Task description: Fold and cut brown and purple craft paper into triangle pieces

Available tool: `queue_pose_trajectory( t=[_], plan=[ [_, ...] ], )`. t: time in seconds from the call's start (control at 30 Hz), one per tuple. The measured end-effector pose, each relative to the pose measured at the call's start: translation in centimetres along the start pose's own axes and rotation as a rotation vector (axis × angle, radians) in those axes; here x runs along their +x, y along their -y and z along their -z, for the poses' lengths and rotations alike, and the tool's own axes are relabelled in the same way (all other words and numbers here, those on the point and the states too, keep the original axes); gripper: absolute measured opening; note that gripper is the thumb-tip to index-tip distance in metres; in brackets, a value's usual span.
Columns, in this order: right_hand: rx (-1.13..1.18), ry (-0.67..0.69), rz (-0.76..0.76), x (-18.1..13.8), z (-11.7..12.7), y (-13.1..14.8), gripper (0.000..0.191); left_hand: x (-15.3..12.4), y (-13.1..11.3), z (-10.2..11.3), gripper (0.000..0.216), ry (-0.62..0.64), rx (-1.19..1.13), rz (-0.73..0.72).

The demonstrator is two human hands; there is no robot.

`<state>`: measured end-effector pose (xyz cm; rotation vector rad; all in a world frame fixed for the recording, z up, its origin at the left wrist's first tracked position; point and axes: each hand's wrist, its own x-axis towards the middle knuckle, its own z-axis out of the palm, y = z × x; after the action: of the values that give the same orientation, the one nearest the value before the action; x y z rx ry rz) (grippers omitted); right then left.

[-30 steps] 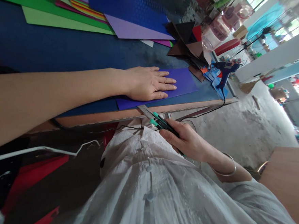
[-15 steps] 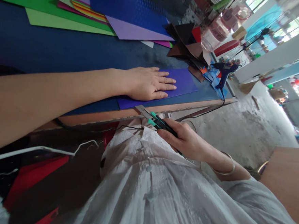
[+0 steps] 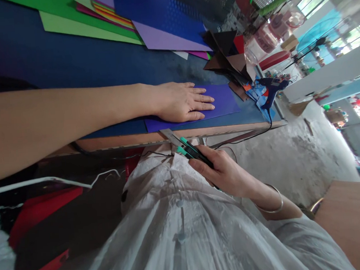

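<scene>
My left hand [image 3: 182, 102] lies flat, fingers spread, on a folded purple sheet [image 3: 222, 99] near the front edge of the blue tabletop [image 3: 107, 70]. Part of the sheet is hidden under the palm. In front of the table edge, my right hand [image 3: 222, 169] is wrapped round a black and green utility knife [image 3: 191, 150]. Its blade is extended and points up and left, with the tip at the table edge close to the sheet's near side. Whether the blade touches the sheet, I cannot tell.
Green, lilac and blue sheets [image 3: 172, 22] lie stacked at the back. Dark brown folded pieces [image 3: 224, 56] sit to their right, near a blue glue gun [image 3: 271, 89] whose cord hangs over the table edge. Clear jars [image 3: 261, 43] stand behind.
The knife has shifted slightly left along the table edge relative to the purple sheet. The left hand stays pressed on the sheet. The whole view has moved a little.
</scene>
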<state>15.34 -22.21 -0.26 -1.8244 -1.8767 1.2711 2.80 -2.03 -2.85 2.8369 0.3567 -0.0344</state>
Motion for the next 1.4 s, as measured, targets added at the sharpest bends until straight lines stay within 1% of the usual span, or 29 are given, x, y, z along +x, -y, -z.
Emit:
queue_pose_trajectory(
  t=[0.13, 0.27, 0.43, 0.6, 0.8, 1.03, 1.13, 1.4],
  plan=[
    [-0.046, -0.019, 0.038, 0.01, -0.06, 0.12, 0.027, 0.00, 0.07, 0.03, 0.064, -0.008, -0.029, 0.007],
    [-0.084, -0.037, 0.032, 0.03, -0.06, 0.15, 0.024, -0.01, 0.20, -0.09, 0.063, -0.007, -0.061, -0.004],
    [-0.107, -0.038, 0.064, 0.07, 0.01, 0.05, 0.023, 0.01, 0.52, -0.39, 0.062, -0.070, -0.097, -0.039],
    [-0.093, -0.010, 0.046, 0.08, -0.02, -0.01, 0.028, -0.07, 0.23, -0.12, 0.062, -0.047, -0.104, -0.023],
    [-0.071, 0.001, 0.075, 0.33, -0.11, 0.02, 0.028, -0.08, -0.14, 0.21, 0.063, -0.019, -0.082, 0.009],
    [-0.069, 0.003, 0.111, 0.45, -0.21, -0.01, 0.028, -0.16, -0.15, 0.21, 0.064, -0.017, -0.088, 0.009],
    [-0.067, 0.005, 0.099, 0.43, -0.23, 0.09, 0.029, -0.15, -0.20, 0.24, 0.062, -0.024, -0.116, 0.020],
    [-0.082, 0.008, 0.109, 0.52, -0.22, 0.21, 0.029, -0.05, 0.16, -0.06, 0.066, -0.023, -0.050, -0.015]
  ],
)
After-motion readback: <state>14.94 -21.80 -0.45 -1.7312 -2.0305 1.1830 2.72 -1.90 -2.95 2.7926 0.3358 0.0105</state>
